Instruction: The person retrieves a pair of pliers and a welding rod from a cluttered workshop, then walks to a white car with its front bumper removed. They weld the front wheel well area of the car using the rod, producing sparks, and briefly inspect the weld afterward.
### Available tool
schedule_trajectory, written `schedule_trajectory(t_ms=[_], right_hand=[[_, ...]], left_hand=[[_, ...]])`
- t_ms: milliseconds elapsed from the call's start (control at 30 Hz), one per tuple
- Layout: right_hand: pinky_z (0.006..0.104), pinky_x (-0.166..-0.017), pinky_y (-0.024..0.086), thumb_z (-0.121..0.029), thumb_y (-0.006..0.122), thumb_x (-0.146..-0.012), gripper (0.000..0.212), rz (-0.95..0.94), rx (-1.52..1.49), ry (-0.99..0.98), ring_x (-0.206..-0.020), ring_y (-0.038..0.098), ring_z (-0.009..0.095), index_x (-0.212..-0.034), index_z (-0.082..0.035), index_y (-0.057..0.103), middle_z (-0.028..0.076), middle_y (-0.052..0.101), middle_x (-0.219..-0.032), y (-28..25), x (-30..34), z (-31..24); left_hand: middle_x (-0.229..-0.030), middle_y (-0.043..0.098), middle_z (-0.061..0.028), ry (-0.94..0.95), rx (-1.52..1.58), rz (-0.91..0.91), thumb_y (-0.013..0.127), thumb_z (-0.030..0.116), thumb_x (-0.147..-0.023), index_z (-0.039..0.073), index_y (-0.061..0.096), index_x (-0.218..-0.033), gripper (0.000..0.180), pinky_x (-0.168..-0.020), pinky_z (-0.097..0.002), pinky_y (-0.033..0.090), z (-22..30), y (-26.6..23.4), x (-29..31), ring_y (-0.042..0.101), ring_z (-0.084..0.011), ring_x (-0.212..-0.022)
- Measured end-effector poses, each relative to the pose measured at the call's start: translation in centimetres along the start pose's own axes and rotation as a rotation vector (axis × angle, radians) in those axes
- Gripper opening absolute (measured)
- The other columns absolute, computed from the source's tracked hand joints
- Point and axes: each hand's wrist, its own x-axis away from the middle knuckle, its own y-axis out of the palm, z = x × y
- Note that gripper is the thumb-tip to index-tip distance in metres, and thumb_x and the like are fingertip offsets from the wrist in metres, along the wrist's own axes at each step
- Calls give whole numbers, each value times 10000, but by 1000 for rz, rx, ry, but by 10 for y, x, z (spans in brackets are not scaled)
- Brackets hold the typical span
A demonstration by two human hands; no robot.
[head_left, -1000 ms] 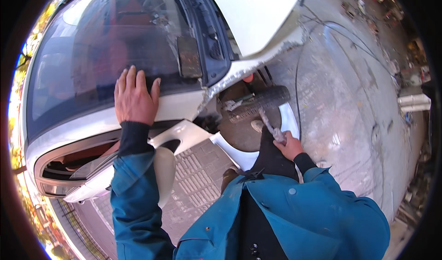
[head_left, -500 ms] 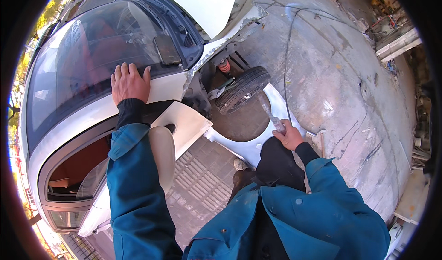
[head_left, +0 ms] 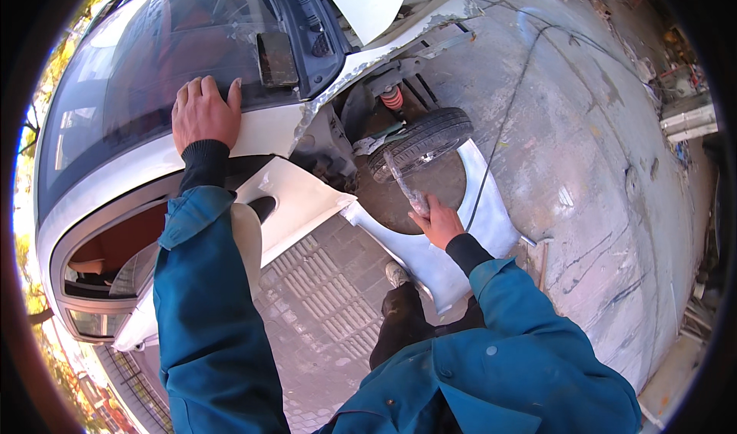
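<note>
My left hand (head_left: 206, 115) lies flat with its fingers stretched out, on the white windshield pillar (head_left: 265, 130) and the edge of the glass of a car. My right hand (head_left: 439, 223) is wrapped round a slim, stick-like tool (head_left: 414, 196) with a worn pale grip; its exact kind does not show. The tool's far end points at the front tyre (head_left: 422, 144). Just beyond and below that hand is a white fender panel (head_left: 491, 196) with a round wheel cutout. I cannot tell whether the fender is fixed to the car.
A dark cable or hose (head_left: 513, 104) runs from beside my right hand across the concrete floor (head_left: 583, 150). The car's raised white hood (head_left: 368, 0), red coil spring (head_left: 392, 97) and cream door panel (head_left: 299, 203) are nearby. My shoe (head_left: 396, 274) stands beside the fender on paving.
My right hand and the tool have moved left, and the tool's end now crosses in front of the tyre. My left hand stays on the pillar. The view has shifted slightly.
</note>
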Motion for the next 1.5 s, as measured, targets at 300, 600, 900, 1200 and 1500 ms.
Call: schedule_trajectory(t_ms=[300,600,900,1200,1500], right_hand=[[559,-754,543,-415,704,-996,456,-180,-137,-16,-894,694,486,-1168,-48,493,249,721,-984,25,-59,33],[544,-695,525,-385,714,-995,368,-120,-229,-206,-811,680,443,-1115,-59,591,193,705,-891,50,-101,21],[532,-698,551,-331,682,-1006,307,-188,-209,-111,-822,704,451,-1129,-63,598,210,725,-863,55,-122,19],[588,-707,546,-364,658,-1010,345,-215,-197,-115,-800,695,496,-1037,-38,547,263,713,-844,54,-130,14],[590,-709,544,-366,650,-1016,356,-242,-170,-106,-808,695,497,-1047,-30,537,274,708,-846,51,-133,13]], left_hand=[[-1262,740,-123,-81,-125,3,584,554,-1024,80,751,-1202,533,-1043,-453,517,20,11,4,642,-313,-1244],[-1243,749,-82,-130,-176,4,589,565,-1014,110,766,-1187,517,-1039,-441,517,18,15,4,649,-293,-1231],[-1210,758,-84,-113,-169,17,611,536,-1009,93,777,-1142,492,-1011,-444,534,18,13,3,665,-286,-1191],[-1276,741,-88,-197,-113,-82,598,548,-1020,101,760,-1210,512,-1068,-442,518,27,3,1,654,-291,-1231],[-1273,741,-85,-196,-103,-76,600,538,-1023,93,761,-1198,505,-1076,-434,510,27,3,1,650,-293,-1238]])
